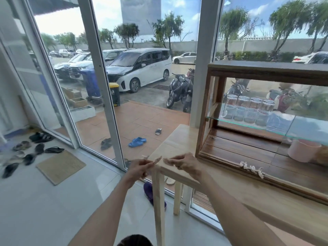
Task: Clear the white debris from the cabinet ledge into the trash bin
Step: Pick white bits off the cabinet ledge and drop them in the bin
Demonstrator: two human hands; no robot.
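Observation:
White debris [251, 169], a string of crumpled white bits, lies on the front ledge of the wooden glass cabinet [230, 165] on a pale wooden table [179, 139]. My left hand [140, 168] hovers just off the table's near left corner, pinching a thin pale scrap [157, 160] that points toward my right hand. My right hand [184, 162] rests above that corner with its fingers pinched together; blur hides whether anything is in them. Both hands are well to the left of the debris on the ledge. No trash bin shows indoors.
Glass doors stand ahead, one open at the left. Shoes and a doormat [61, 166] lie on the floor at the left. Outside are a yellow-lidded bin [114, 94], a blue bin [91, 84], cars and scooters. A pink container [301, 150] sits inside the cabinet.

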